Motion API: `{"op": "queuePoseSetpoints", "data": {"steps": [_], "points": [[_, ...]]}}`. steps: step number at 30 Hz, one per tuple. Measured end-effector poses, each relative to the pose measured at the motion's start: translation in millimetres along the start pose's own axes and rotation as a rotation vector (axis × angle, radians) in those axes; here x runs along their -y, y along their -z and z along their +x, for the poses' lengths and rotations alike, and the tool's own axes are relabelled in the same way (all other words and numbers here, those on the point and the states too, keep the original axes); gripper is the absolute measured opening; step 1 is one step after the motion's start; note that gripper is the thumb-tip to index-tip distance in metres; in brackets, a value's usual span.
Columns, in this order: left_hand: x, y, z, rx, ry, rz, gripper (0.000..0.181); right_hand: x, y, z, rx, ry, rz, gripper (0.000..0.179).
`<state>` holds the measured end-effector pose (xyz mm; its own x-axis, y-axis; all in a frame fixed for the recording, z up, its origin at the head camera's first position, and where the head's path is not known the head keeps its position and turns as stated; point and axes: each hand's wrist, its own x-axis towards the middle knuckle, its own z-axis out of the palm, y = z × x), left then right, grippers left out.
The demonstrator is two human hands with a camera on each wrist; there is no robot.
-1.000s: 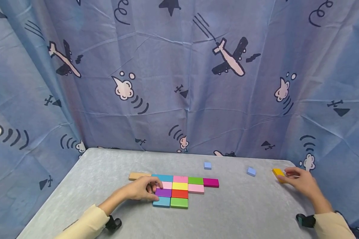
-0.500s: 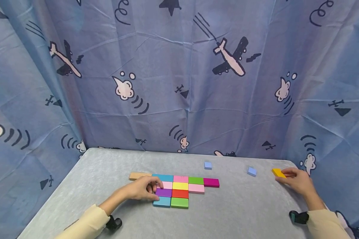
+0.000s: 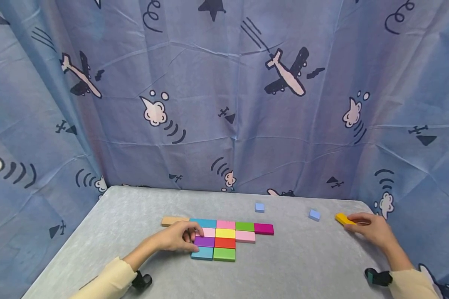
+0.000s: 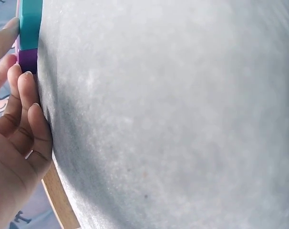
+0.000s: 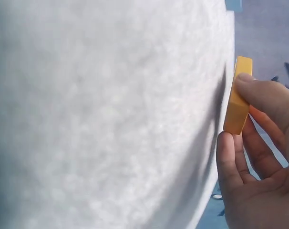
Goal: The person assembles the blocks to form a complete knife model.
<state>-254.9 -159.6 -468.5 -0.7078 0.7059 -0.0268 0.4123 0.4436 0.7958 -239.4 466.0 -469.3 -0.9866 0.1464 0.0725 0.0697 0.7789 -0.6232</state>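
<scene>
My right hand [image 3: 374,229] pinches a yellow-orange rectangular block [image 3: 345,219] between thumb and fingers near the table's right edge. In the right wrist view the thumb lies on the face of this yellow block [image 5: 238,95]. My left hand [image 3: 176,236] rests at the left side of a flat patchwork of coloured blocks. Its thumb tip touches the near teal block [image 3: 202,253], beside the purple block [image 3: 205,241], while the index finger reaches over the pale pink block [image 3: 208,232]. Several fingers stay loosely bent; in the left wrist view they lie beside the purple block [image 4: 27,61].
Red [image 3: 225,242], yellow [image 3: 225,233] and green blocks [image 3: 224,254] complete the lower rows. A tan block [image 3: 173,220] and a magenta block [image 3: 264,229] end the far row. Two small light-blue blocks [image 3: 260,207] lie apart toward the back. A patterned curtain [image 3: 224,104] hangs behind.
My right hand has shifted slightly left with the yellow block, which has turned a little in the fingers. The left hand and the block patchwork have not moved.
</scene>
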Motion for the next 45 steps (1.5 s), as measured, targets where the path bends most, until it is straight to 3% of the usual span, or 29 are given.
{"op": "queuePoseSetpoints", "data": {"steps": [13, 23, 34, 45], "points": [[2.5, -0.6, -2.5, -0.001, -0.007, 0.005, 0.031, 39.1, -7.1, -14.9, 0.089, 0.208, 0.112, 0.037], [3.1, -0.8, -1.9, -0.002, -0.007, 0.005, 0.031, 84.2, -26.4, -31.6, 0.234, 0.283, 0.219, 0.033], [3.0, -0.4, -0.5, -0.005, -0.006, 0.005, 0.031, 126.1, -63.1, -42.7, 0.424, 0.387, 0.308, 0.029], [2.7, -0.1, -0.5, 0.007, -0.005, -0.015, 0.031, 151.9, -98.6, -51.3, 0.500, 0.491, 0.302, 0.023]]}}
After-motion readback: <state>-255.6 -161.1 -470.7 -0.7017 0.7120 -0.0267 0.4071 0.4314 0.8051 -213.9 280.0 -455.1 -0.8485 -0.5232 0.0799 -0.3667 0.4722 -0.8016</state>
